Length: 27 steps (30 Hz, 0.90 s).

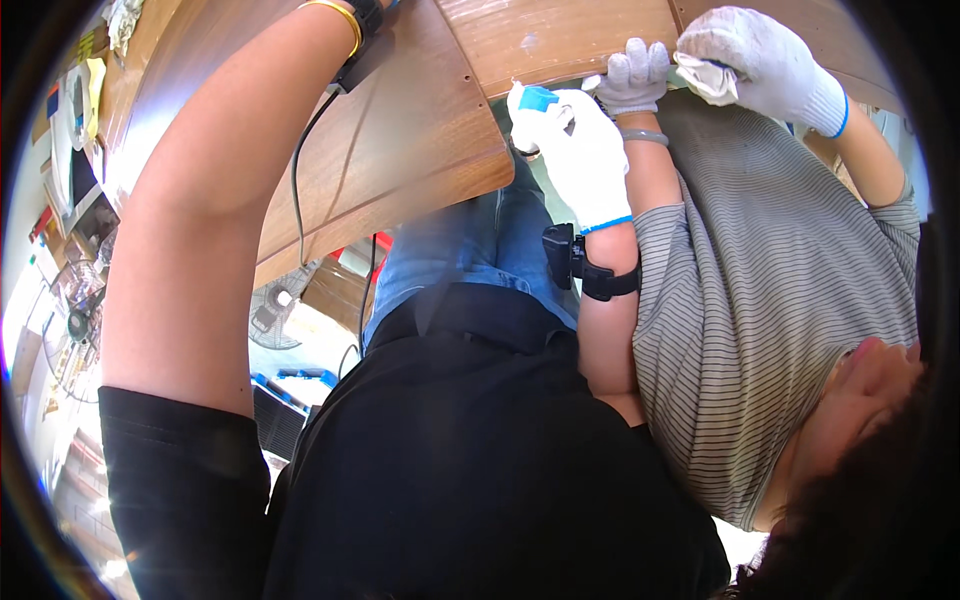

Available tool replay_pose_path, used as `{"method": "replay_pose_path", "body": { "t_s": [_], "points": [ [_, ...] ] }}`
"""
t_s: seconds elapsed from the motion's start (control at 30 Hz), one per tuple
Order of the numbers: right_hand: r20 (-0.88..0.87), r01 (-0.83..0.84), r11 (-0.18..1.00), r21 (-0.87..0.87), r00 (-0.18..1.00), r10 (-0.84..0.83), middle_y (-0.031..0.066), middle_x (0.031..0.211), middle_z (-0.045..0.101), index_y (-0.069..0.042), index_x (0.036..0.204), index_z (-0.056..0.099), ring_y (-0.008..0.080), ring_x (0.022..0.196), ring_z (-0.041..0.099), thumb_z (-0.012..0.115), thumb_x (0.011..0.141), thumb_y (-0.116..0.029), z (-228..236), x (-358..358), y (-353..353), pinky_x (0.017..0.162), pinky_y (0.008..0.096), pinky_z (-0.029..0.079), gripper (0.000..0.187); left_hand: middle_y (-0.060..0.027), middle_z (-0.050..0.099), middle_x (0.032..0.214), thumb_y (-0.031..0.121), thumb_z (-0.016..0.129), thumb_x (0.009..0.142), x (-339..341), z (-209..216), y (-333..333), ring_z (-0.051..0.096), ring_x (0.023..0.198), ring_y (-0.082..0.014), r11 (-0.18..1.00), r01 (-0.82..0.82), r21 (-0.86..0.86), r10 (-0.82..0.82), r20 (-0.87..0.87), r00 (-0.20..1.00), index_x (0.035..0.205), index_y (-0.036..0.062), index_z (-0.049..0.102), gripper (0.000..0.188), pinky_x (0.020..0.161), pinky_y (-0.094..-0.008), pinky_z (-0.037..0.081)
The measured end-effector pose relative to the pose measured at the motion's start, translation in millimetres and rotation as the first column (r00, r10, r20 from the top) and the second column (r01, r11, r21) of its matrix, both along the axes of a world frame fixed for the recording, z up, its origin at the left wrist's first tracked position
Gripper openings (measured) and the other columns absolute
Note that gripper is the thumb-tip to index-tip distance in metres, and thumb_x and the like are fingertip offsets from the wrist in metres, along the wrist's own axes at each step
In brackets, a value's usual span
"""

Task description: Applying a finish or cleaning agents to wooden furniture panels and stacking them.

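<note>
My right hand [580,150] wears a white glove and is closed beside the corner of a wooden tabletop [400,160]. A small blue thing [540,98] shows at its fingers; glare hides its exact kind. A black device is strapped to my right forearm. My left arm [200,190] stretches far across the wood, with a yellow bracelet [345,20] and a black band [368,15] at the wrist. The left hand lies beyond the upper edge of the picture.
Close on my right, a person in a striped shirt [770,280] has white gloves; one hand holds a crumpled white cloth [708,80], the other touches a wooden panel [560,40]. A black cable [298,190] hangs from my left wrist. A fan [275,315] stands below the table.
</note>
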State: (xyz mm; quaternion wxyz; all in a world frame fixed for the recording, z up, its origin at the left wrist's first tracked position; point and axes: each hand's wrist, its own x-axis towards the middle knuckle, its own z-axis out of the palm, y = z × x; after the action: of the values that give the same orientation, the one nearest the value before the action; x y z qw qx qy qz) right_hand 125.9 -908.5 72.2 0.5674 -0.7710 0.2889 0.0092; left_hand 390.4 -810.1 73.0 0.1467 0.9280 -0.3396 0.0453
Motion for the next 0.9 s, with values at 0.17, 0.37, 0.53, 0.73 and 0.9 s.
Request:
{"method": "replay_pose_path", "body": {
  "t_s": [0.17,0.37,0.53,0.73,0.9],
  "points": [
    [-0.1,0.014,0.998,0.069,0.995,-0.007,0.0107,0.089,0.069,-0.003,0.101,0.067,0.0202,0.08,0.066,0.077,0.079,-0.031,1.6,3.9,-0.9,0.072,0.0329,0.053,0.037,-0.0162,0.061,0.13,0.027,0.053,0.091,1.2,-1.4,-0.5,0.054,0.124,-0.036,1.0,0.009,-0.029,-0.009,-0.001,1.0,0.124,0.0096,0.062,0.038,0.111,-0.0609,0.03],
    [-0.057,-0.041,0.997,0.073,0.997,0.045,0.0128,0.094,0.07,-0.003,0.106,0.066,0.0236,0.085,0.068,0.08,0.076,-0.035,-12.4,-1.4,-1.1,0.077,0.0353,0.054,0.046,-0.0152,0.059,0.134,0.026,0.053,0.091,0.8,2.3,-4.0,0.052,0.127,-0.0357,0.999,0.013,-0.039,-0.013,-0.021,1.0,0.125,0.0099,0.062,0.039,0.111,-0.0621,0.03],
    [-0.008,-0.037,0.999,0.024,0.999,0.037,0.0106,0.088,0.069,-0.003,0.099,0.068,0.0225,0.08,0.066,0.079,0.077,-0.035,-1.1,5.7,5.5,0.074,0.034,0.053,0.04,-0.015,0.058,0.136,0.026,0.054,0.091,2.3,-1.8,-0.6,0.051,0.128,-0.0356,0.999,0.016,-0.043,-0.016,0.004,1.0,0.126,0.01,0.062,0.04,0.111,-0.0622,0.03],
    [-0.008,-0.077,0.996,0.038,0.997,0.077,0.0086,0.079,0.066,-0.004,0.09,0.068,0.0213,0.073,0.063,0.076,0.08,-0.035,6.0,10.2,2.9,0.07,0.0329,0.052,0.033,-0.0144,0.057,0.138,0.026,0.053,0.091,0.7,-0.8,-1.0,0.05,0.13,-0.0348,0.999,0.013,-0.033,-0.013,-0.005,1.0,0.128,0.0103,0.061,0.041,0.112,-0.0621,0.029],
    [-0.041,-0.143,0.977,-0.161,0.989,0.139,0.0085,0.082,0.066,-0.007,0.09,0.067,0.0255,0.075,0.063,0.074,0.08,-0.03,-2.0,13.1,6.7,0.071,0.0355,0.052,0.026,-0.014,0.055,0.14,0.026,0.053,0.091,-0.5,-0.7,-2.0,0.049,0.132,-0.0343,0.998,0.024,-0.053,-0.023,0.016,1.0,0.131,0.0109,0.059,0.042,0.112,-0.0621,0.028]
  ]
}}
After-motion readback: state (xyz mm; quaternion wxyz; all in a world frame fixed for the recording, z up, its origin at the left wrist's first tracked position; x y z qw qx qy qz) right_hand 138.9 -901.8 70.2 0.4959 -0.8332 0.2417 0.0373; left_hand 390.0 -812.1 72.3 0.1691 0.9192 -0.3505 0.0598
